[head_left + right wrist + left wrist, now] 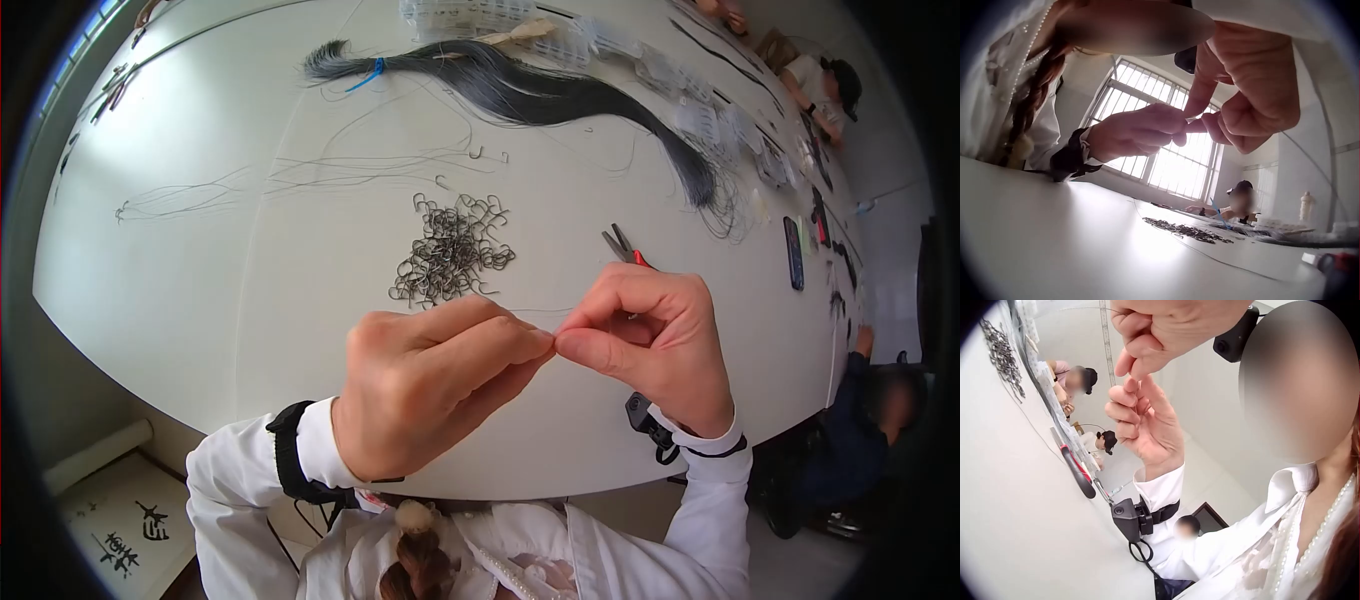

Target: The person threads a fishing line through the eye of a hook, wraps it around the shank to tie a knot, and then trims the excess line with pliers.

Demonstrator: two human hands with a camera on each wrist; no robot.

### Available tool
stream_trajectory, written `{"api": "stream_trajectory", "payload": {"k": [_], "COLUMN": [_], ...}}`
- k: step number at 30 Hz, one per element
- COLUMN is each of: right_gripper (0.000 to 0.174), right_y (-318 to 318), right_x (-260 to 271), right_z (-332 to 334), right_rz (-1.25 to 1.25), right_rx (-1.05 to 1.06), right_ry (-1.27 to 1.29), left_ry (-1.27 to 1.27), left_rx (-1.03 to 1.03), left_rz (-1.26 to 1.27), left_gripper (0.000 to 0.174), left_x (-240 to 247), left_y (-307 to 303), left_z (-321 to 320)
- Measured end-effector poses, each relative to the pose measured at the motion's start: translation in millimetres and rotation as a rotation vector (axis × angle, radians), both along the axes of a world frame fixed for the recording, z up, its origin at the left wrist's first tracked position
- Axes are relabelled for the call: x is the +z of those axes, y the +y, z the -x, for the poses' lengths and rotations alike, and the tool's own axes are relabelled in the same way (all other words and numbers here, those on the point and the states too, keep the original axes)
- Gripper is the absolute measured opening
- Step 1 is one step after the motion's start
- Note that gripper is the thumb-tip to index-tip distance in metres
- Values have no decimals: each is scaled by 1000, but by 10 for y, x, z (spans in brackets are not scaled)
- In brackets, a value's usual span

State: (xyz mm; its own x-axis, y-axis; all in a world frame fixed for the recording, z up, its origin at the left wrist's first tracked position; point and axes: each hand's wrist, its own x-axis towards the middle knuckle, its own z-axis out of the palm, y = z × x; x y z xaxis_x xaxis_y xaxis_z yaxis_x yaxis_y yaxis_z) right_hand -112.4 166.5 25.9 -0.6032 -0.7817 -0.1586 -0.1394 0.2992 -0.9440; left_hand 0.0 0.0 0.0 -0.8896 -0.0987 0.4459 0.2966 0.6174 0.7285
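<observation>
Over the table's near side, both hands meet fingertip to fingertip. My left hand (415, 375) pinches with thumb and forefinger, and the right hand (665, 335) pinches at the same spot from the other side. Between them is a thin dark fishing line (1311, 159), which trails away from the right hand in the right wrist view. The fingers hide whatever else sits at the pinch. Just beyond the hands lies a heap of dark metal fish hooks (450, 250). Scissors (622, 243) with red and black handles lie past the right hand, their blades apart.
A long bundle of dark line (520, 95), tied with a blue tie (367, 76), stretches across the far side. Strands with hooks (190, 200) lie at left. Clear plastic boxes (570, 40) line the back; a phone (793, 253) lies at right. Other people sit around the table.
</observation>
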Motion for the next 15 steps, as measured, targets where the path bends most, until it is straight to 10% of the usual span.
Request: {"api": "stream_trajectory", "payload": {"k": [15], "right_gripper": [2], "right_y": [-26], "right_x": [-67], "right_z": [-63], "right_rz": [82], "right_rx": [-63], "right_ry": [-186], "left_ry": [-92], "left_rx": [-40], "left_rz": [-195], "left_gripper": [15], "left_x": [-103], "left_y": [-2], "left_z": [22]}}
